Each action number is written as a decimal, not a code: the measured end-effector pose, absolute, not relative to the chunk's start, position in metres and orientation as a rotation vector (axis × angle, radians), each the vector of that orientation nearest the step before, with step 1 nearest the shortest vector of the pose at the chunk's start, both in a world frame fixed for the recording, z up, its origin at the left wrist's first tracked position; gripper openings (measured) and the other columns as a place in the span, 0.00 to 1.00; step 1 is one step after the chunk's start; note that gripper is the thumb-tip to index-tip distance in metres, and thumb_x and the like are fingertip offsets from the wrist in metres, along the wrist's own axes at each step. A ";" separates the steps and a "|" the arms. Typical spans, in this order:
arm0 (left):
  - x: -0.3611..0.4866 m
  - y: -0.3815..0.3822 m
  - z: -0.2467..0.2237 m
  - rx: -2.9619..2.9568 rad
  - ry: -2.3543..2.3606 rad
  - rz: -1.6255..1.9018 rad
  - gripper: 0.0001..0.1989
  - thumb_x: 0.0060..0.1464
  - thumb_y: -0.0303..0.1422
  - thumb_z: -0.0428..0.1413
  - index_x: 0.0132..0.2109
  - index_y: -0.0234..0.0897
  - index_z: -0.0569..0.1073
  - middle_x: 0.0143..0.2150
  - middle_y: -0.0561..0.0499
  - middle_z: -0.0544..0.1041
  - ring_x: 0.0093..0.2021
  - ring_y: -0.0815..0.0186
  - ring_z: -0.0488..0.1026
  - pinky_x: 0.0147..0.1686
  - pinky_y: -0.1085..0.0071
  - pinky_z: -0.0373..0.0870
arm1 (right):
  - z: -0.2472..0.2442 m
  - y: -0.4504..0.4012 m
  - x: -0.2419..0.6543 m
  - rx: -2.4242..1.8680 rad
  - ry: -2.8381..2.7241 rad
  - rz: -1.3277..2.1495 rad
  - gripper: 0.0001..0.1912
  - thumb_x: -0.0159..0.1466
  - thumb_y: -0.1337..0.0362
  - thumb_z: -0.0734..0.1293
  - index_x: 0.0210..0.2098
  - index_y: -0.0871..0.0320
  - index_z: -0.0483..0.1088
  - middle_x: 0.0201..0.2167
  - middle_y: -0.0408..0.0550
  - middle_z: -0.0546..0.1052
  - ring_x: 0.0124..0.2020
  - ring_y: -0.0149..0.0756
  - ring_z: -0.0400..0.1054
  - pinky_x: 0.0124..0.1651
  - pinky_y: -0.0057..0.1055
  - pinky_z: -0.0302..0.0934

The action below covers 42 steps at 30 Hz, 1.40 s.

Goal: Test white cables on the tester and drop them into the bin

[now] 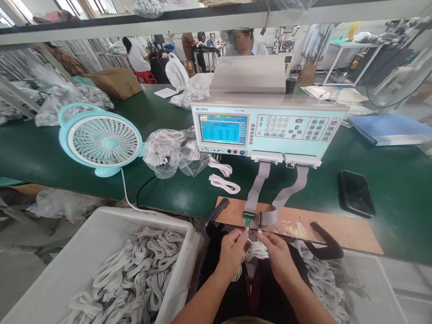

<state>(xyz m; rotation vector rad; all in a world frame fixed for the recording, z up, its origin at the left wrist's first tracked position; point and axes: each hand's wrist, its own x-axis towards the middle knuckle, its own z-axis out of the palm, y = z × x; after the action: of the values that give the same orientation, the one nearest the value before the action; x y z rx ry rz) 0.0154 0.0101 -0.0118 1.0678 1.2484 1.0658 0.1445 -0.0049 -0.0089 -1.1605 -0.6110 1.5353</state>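
At the wooden board's (300, 226) front edge, my left hand (233, 252) pinches a cable connector against the small green circuit board (248, 219). My right hand (276, 252) grips another connector at the black socket (260, 219). A coiled white cable (259, 250) hangs between both hands. Two grey ribbon cables (258, 187) run from these sockets up to the tester (266, 128), whose screen (223, 129) is lit. Two coiled white cables (225, 184) lie left of the ribbons.
A bin of coiled cables (94, 237) stands at the left, another bin (381, 282) at the right. On the green table (413, 195) are a turquoise fan (104, 142), bagged cables (168, 149), a phone (357, 193) and a blue folder (392, 130). Other people sit beyond.
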 end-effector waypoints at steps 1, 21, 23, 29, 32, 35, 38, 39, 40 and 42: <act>0.018 0.009 -0.013 1.015 1.259 1.071 0.15 0.52 0.39 0.54 0.25 0.32 0.74 0.22 0.52 0.69 0.23 0.70 0.62 0.25 0.74 0.57 | -0.008 -0.005 0.144 -1.169 -0.606 1.529 0.16 0.51 0.54 0.75 0.32 0.60 0.77 0.28 0.48 0.78 0.32 0.40 0.70 0.38 0.33 0.62; 0.019 0.027 -0.015 1.063 1.279 0.973 0.21 0.46 0.46 0.55 0.18 0.34 0.65 0.16 0.55 0.58 0.19 0.72 0.55 0.22 0.72 0.49 | -0.008 0.000 0.140 -1.249 -0.540 1.479 0.21 0.39 0.48 0.77 0.25 0.58 0.78 0.27 0.49 0.79 0.34 0.48 0.73 0.39 0.33 0.67; 0.020 0.026 -0.011 1.060 1.271 0.972 0.20 0.47 0.45 0.55 0.18 0.34 0.65 0.16 0.55 0.59 0.19 0.72 0.56 0.22 0.72 0.49 | -0.003 -0.002 0.139 -1.249 -0.542 1.483 0.21 0.39 0.48 0.77 0.25 0.58 0.78 0.27 0.49 0.79 0.35 0.48 0.73 0.40 0.33 0.67; 0.022 0.025 -0.014 1.046 1.280 0.982 0.20 0.46 0.45 0.55 0.18 0.33 0.66 0.15 0.55 0.59 0.19 0.71 0.55 0.22 0.72 0.50 | -0.004 -0.004 0.138 -1.268 -0.544 1.429 0.21 0.40 0.47 0.76 0.23 0.57 0.76 0.25 0.48 0.78 0.32 0.47 0.72 0.37 0.32 0.67; 0.022 0.029 -0.019 1.075 1.275 1.008 0.21 0.48 0.45 0.55 0.18 0.33 0.66 0.16 0.55 0.59 0.20 0.71 0.55 0.22 0.72 0.50 | -0.011 -0.001 0.137 -1.262 -0.556 1.412 0.20 0.42 0.47 0.75 0.23 0.57 0.75 0.22 0.46 0.77 0.28 0.43 0.71 0.35 0.32 0.65; 0.023 0.026 -0.019 1.084 1.276 1.028 0.21 0.48 0.44 0.55 0.18 0.33 0.66 0.16 0.55 0.60 0.20 0.71 0.56 0.22 0.73 0.50 | -0.010 -0.005 0.132 -1.287 -0.671 1.402 0.20 0.45 0.47 0.74 0.22 0.58 0.72 0.21 0.46 0.74 0.26 0.40 0.67 0.31 0.31 0.63; 0.026 0.011 -0.014 1.060 1.233 1.022 0.18 0.48 0.43 0.55 0.21 0.32 0.71 0.18 0.53 0.64 0.22 0.71 0.59 0.23 0.74 0.54 | 0.000 -0.016 0.131 -1.300 -0.791 1.355 0.21 0.48 0.46 0.71 0.20 0.57 0.66 0.18 0.42 0.69 0.22 0.35 0.62 0.26 0.28 0.57; 0.027 0.005 -0.011 1.023 1.209 1.001 0.18 0.48 0.43 0.55 0.24 0.31 0.73 0.19 0.52 0.66 0.22 0.71 0.60 0.24 0.74 0.55 | 0.004 -0.022 0.136 -1.310 -0.814 1.356 0.22 0.49 0.45 0.70 0.19 0.57 0.64 0.16 0.41 0.66 0.20 0.33 0.59 0.25 0.28 0.55; 0.028 -0.001 -0.009 0.968 1.186 0.973 0.17 0.48 0.43 0.55 0.26 0.31 0.74 0.19 0.53 0.67 0.21 0.72 0.60 0.23 0.75 0.55 | 0.008 -0.027 0.146 -1.334 -0.839 1.365 0.22 0.50 0.44 0.69 0.19 0.57 0.63 0.16 0.39 0.65 0.19 0.32 0.58 0.24 0.27 0.53; 0.028 -0.012 -0.006 0.808 1.143 0.921 0.17 0.48 0.45 0.56 0.31 0.33 0.73 0.18 0.54 0.67 0.18 0.74 0.59 0.21 0.76 0.53 | 0.013 -0.040 0.180 -1.459 -0.931 1.358 0.22 0.52 0.43 0.66 0.20 0.56 0.62 0.16 0.39 0.63 0.19 0.31 0.56 0.23 0.27 0.52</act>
<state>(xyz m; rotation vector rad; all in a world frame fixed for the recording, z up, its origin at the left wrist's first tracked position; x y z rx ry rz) 0.0278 -0.0116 -0.0058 0.8085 1.1429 0.9205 0.1798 -0.0400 0.0129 -1.4589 -0.9310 1.3580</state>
